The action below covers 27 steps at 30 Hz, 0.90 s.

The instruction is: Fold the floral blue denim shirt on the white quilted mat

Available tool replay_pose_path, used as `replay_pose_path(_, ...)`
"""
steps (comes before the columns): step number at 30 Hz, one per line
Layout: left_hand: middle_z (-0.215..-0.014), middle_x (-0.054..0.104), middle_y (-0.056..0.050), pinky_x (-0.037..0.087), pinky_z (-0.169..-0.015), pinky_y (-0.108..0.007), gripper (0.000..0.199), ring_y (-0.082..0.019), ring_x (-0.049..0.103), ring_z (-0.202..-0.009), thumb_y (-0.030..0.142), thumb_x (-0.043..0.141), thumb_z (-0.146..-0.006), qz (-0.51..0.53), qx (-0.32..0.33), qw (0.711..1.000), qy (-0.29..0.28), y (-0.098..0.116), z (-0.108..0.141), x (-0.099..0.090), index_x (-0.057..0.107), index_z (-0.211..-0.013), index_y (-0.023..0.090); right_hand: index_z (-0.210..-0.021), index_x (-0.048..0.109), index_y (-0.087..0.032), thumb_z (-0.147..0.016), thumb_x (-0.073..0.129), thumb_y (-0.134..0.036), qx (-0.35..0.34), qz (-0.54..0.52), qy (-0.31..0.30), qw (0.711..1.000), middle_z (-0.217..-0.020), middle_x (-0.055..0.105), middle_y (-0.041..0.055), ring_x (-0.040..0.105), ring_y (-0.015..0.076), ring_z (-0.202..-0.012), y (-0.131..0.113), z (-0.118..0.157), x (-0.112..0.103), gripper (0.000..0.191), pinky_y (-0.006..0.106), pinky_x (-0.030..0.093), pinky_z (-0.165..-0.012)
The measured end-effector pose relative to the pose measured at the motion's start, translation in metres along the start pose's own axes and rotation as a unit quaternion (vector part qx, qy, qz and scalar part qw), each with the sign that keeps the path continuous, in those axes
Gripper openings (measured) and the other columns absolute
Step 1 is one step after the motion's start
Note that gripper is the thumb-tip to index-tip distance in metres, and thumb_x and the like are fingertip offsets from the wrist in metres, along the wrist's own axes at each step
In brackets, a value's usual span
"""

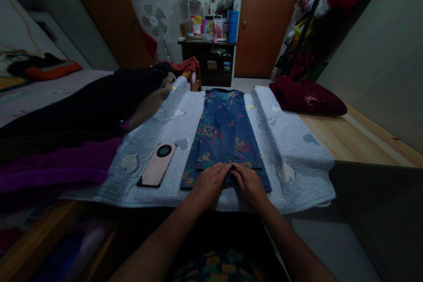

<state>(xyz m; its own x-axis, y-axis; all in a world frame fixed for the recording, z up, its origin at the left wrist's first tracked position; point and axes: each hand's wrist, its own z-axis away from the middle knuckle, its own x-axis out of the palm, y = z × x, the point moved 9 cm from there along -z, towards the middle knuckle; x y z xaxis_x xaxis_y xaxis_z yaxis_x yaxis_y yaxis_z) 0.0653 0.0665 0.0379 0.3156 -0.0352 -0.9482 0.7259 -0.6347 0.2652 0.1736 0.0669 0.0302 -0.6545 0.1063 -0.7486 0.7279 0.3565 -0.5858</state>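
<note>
A folded blue denim garment (224,128) with a flower print lies lengthwise on a pale quilted cloth (178,119). Its upper layer ends in a stitched band near me, and a wider layer shows beneath. My left hand (209,183) and my right hand (249,183) meet at the middle of that band, fingertips nearly touching. Both sets of fingers are bent and pressed together on the fabric, pinching it at the edge. The thumbs are partly hidden. Left of the garment lies a pink phone (157,165) with a round black camera ring.
Dark and purple clothes (76,110) are heaped on the left. A folded maroon cloth (307,97) rests on the wooden surface (360,136) at right. Farther back stand a white fan (153,20), a dark cabinet (208,64) and a wooden door (264,22).
</note>
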Motion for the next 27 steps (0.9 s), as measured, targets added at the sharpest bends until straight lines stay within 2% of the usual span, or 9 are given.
replay_pose_path(3,-0.134,0.056,-0.009,0.045,-0.105,-0.038,0.067,-0.023,0.053,-0.124,0.006,0.056,-0.075,0.021,-0.004,1.000,0.001,0.001,0.001,-0.003,0.038,-0.138,0.019,-0.119,0.063,-0.018,-0.097,0.042,-0.024,0.036,-0.031,0.011,0.999,-0.114,0.071,0.0087,0.066,0.0222,-0.105,0.007,0.000,-0.001,0.031,0.038,0.050,-0.094)
replay_pose_path(5,-0.134,0.055,-0.009,0.043,-0.106,-0.039,0.071,-0.024,0.051,-0.125,0.008,0.059,-0.072,0.028,-0.004,1.000,0.008,0.003,0.002,-0.004,0.038,-0.139,0.020,-0.114,0.065,-0.020,-0.097,0.042,-0.026,0.045,-0.044,0.023,0.998,-0.114,0.071,0.0080,0.066,0.0220,-0.105,0.009,0.002,0.000,0.029,0.038,0.049,-0.094)
replay_pose_path(9,-0.130,0.057,-0.009,0.044,-0.105,-0.040,0.067,-0.025,0.053,-0.121,0.012,0.061,-0.072,0.024,-0.018,0.999,0.023,0.005,0.001,-0.003,0.042,-0.135,0.020,-0.089,0.067,-0.021,-0.093,0.048,-0.024,0.017,-0.052,0.042,0.998,-0.118,0.069,0.0086,0.063,0.0225,-0.112,0.006,0.006,0.003,0.020,0.040,0.046,-0.098)
replay_pose_path(12,-0.126,0.060,-0.010,0.046,-0.102,-0.041,0.060,-0.026,0.055,-0.118,0.016,0.063,-0.074,0.021,-0.037,0.998,0.036,0.004,-0.001,-0.001,0.045,-0.132,0.018,-0.085,0.067,-0.021,-0.091,0.053,-0.023,-0.001,-0.041,0.046,0.998,-0.121,0.068,0.0102,0.060,0.0240,-0.116,0.003,0.009,0.005,0.016,0.042,0.045,-0.099)
replay_pose_path(18,-0.126,0.061,-0.008,0.047,-0.102,-0.039,0.055,-0.024,0.056,-0.118,0.010,0.060,-0.076,0.019,-0.041,0.997,0.056,0.002,0.000,0.001,0.048,-0.128,0.020,-0.088,0.067,-0.020,-0.090,0.053,-0.021,-0.017,-0.020,0.056,0.998,-0.123,0.066,0.0121,0.059,0.0244,-0.118,0.000,0.015,0.004,0.014,0.043,0.045,-0.099)
replay_pose_path(22,-0.126,0.062,-0.007,0.048,-0.100,-0.036,0.052,-0.022,0.057,-0.117,0.008,0.058,-0.079,0.018,-0.033,0.997,0.065,-0.001,0.001,0.003,0.049,-0.129,0.021,-0.095,0.063,-0.019,-0.086,0.056,-0.021,-0.042,-0.001,0.023,0.999,-0.129,0.061,0.0147,0.054,0.0262,-0.123,-0.008,0.018,0.005,0.011,0.047,0.042,-0.102)
replay_pose_path(27,-0.116,0.067,-0.006,0.051,-0.093,-0.032,0.033,-0.019,0.063,-0.108,0.010,0.051,-0.089,0.018,-0.049,0.998,0.046,-0.007,-0.004,0.004,0.056,-0.119,0.021,-0.110,0.057,-0.015,-0.078,0.058,-0.014,-0.057,0.049,-0.022,0.997,-0.128,0.060,0.0170,0.053,0.0283,-0.122,-0.012,0.015,0.005,0.033,0.048,0.041,-0.103)
